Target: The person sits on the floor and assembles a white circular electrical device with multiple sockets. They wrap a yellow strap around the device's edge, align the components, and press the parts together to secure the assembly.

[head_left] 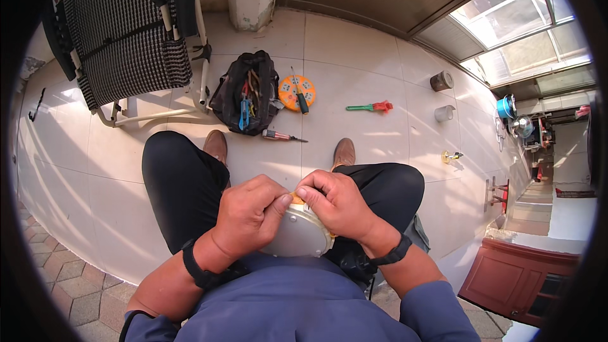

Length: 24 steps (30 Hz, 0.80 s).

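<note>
I see the left hand (253, 210) and right hand (337, 206) pinching an orange piece (297, 198) at the far edge of a round grey disc (296, 235), close before the torso (297, 304); beyond, a black tool bag (227, 102) sits on the tiled floor (364, 136).

Not a word, not a number can be read here; pale and blue marks are spotted on the orange disc (309, 92), too small to be made out; no lettering is picked up on the round grey object (294, 237).
</note>
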{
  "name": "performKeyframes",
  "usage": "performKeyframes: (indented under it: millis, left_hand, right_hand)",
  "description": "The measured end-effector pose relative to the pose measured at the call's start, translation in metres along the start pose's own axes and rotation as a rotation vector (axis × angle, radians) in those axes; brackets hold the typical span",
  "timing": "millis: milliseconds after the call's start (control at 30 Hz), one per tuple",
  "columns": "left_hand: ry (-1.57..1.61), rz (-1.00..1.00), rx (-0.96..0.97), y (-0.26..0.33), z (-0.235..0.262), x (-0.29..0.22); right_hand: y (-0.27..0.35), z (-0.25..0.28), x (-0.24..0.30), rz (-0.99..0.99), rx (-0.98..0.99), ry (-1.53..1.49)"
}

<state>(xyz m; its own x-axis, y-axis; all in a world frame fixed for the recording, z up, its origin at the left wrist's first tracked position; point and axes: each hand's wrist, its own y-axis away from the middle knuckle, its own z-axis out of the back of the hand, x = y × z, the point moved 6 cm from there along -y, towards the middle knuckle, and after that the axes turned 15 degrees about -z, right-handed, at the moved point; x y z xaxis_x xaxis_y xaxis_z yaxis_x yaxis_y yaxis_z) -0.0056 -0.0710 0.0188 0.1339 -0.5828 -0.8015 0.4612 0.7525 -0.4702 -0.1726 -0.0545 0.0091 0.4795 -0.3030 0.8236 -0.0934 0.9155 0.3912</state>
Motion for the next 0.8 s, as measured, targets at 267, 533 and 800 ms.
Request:
performKeyframes:
  millis: [267,533,800]
  left_hand:
    - [0.085,0.091,0.045,0.001,-0.001,0.005]
    - [0.238,0.328,0.139,0.003,-0.006,0.022]
    - [0.27,0.307,0.227,0.007,-0.008,0.023]
  right_hand:
    - [-0.006,-0.006,-0.014,-0.134,0.156,-0.176]
    - [-0.008,-0.024,-0.042,-0.298,0.301,-0.451]
    - [-0.003,-0.019,-0.056,-0.43,0.322,-0.688]
